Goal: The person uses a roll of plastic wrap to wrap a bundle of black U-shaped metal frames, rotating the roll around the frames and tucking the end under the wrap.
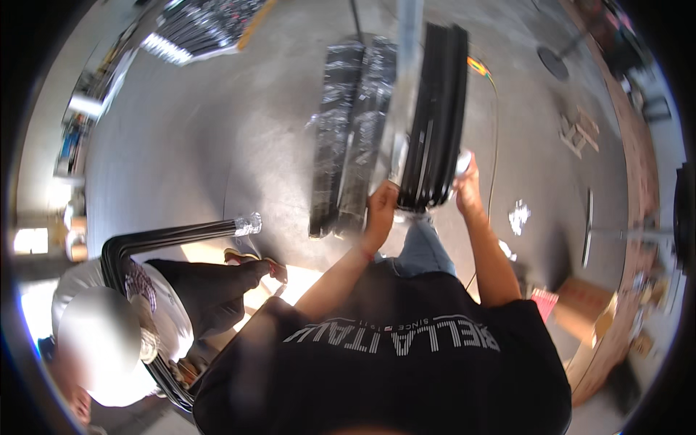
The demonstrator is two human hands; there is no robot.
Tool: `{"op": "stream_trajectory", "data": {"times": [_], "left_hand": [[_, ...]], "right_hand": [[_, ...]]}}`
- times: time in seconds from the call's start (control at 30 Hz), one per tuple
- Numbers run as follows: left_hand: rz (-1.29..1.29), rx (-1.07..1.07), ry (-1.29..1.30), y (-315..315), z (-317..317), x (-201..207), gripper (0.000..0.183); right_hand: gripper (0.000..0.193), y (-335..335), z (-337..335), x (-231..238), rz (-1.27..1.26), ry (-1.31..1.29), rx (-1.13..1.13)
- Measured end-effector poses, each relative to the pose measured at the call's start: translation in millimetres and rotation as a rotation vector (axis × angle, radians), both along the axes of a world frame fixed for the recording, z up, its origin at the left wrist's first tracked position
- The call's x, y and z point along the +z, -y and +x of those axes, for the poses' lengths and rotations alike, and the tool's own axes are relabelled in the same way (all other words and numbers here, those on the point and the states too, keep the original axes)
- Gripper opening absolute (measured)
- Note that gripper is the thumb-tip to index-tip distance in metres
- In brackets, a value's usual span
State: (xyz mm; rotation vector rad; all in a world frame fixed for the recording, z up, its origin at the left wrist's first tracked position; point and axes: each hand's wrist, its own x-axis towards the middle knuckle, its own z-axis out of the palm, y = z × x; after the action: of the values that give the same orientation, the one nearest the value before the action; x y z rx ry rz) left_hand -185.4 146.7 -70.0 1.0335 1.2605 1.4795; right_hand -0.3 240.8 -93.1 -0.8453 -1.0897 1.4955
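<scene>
A bundle of long black strips stands in front of me, its near end between my hands. My left hand is closed at the near left edge of the bundle. What its fingers pinch there is hidden. On the other side, my right hand grips a pale, shiny roll that looks like plastic film, held against the bundle's right edge. To the left, two long black bundles wrapped in shiny clear film lie side by side on the floor.
A grey metal post rises beside the bundle. At lower left, a co-worker carries bent black tubes with a film-wrapped end. A yellow cord crosses the floor at right. Cardboard boxes and a small wooden stool stand farther right.
</scene>
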Motion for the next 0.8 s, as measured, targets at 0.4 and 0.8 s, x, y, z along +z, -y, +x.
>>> {"op": "stream_trajectory", "data": {"times": [0.4,0.8], "left_hand": [[-0.357,0.145,-0.230,-67.0,-30.9,16.5,0.026],[-0.363,0.051,-0.407,-90.3,-60.3,-39.1,0.081]], "right_hand": [[0.040,-72.5,-106.3,10.2,0.144,0.008,0.443],[0.034,-38.6,-111.0,-13.4,-0.258,-0.261,0.478]]}}
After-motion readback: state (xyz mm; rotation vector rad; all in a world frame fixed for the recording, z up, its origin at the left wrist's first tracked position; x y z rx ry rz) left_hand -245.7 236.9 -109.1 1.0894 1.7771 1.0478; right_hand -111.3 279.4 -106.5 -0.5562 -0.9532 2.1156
